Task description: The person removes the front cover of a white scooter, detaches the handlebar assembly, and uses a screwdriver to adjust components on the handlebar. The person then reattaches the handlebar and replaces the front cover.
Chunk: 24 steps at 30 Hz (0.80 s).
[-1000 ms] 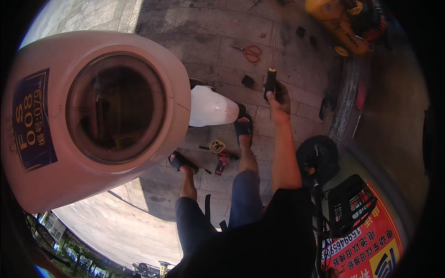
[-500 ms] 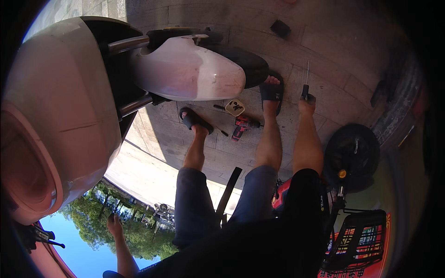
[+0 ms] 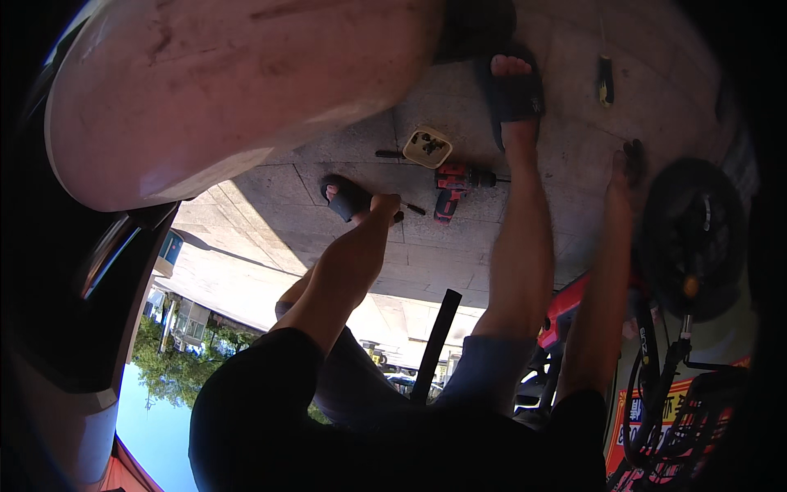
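My left hand (image 3: 384, 203) reaches down beside my left sandal (image 3: 344, 198), its fingers mostly turned out of sight. Right at its fingers lies a short, dark-handled tool (image 3: 416, 210); I cannot tell whether they grip it. My right hand (image 3: 626, 168) is low at the right, its darkened fingers loose and holding nothing. A screwdriver with a black and yellow handle (image 3: 605, 84) lies on the paving beyond it, apart from the hand. Between my feet sit a red and black cordless drill (image 3: 451, 190) and a cream tray (image 3: 428, 148) of small dark parts.
A large whitish scooter panel (image 3: 238, 90) fills the upper left. Another dark-handled tool (image 3: 388, 153) lies against the tray. At the right stand a round black seat-like part (image 3: 693, 234) and a black wire basket (image 3: 697, 418). My right sandal (image 3: 512, 90) is beyond the drill.
My right hand has let go of the screwdriver, which now lies on the paving. My left hand has come from the far left down to the short tool. The scooter fills more of the view.
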### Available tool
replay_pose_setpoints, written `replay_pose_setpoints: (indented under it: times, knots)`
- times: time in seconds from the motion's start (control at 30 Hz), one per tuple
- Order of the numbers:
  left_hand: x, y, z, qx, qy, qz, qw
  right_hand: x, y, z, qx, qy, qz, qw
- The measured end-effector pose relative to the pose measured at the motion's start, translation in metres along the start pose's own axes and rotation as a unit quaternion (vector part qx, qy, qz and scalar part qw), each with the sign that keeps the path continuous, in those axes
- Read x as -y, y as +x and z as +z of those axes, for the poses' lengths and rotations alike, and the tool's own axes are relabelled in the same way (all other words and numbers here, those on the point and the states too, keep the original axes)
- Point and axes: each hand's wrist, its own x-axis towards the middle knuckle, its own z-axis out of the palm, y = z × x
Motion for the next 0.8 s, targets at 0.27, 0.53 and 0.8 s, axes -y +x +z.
replay_pose_setpoints:
  times: [0.27,0.53,0.8]
  knots:
    - [0.066,0.069,0.038,-0.025,-0.019,-0.103,0.994,0.050,-0.110,-0.067,0.021,0.042,0.069,0.997]
    - [0.048,0.034,0.008,-0.060,0.197,0.107,0.973,0.124,-0.096,-0.038,0.061,0.132,-0.043,0.988]
    - [0.025,-0.342,-0.127,0.057,0.189,0.581,0.790,0.323,-0.165,-0.037,0.486,0.073,-0.294,0.819]
